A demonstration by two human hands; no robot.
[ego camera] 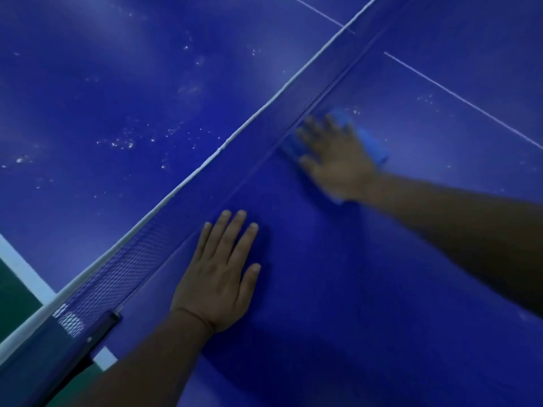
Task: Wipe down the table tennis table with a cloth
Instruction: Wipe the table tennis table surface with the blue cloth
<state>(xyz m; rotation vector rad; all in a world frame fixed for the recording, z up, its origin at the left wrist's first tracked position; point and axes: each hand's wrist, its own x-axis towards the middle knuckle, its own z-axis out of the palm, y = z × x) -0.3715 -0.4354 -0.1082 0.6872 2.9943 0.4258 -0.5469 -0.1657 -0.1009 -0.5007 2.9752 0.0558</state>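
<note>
The right hand (335, 160) presses flat on the soft, light blue cloth (368, 143) near the net (176, 207), while the open left hand (219, 274) rests on the surface (338, 289).

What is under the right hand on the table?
A blue cloth lies under the right hand, flat on the table beside the net. Its edges show around the hand; the middle is covered.

Dim, blue-cast frame. Right hand (338, 160) and light blue cloth (367, 142) motion-blurred beside the dark mesh net (123, 265); left hand (220, 277) sharp. Soft sheen left of net, lines bowed toward edges.
</note>
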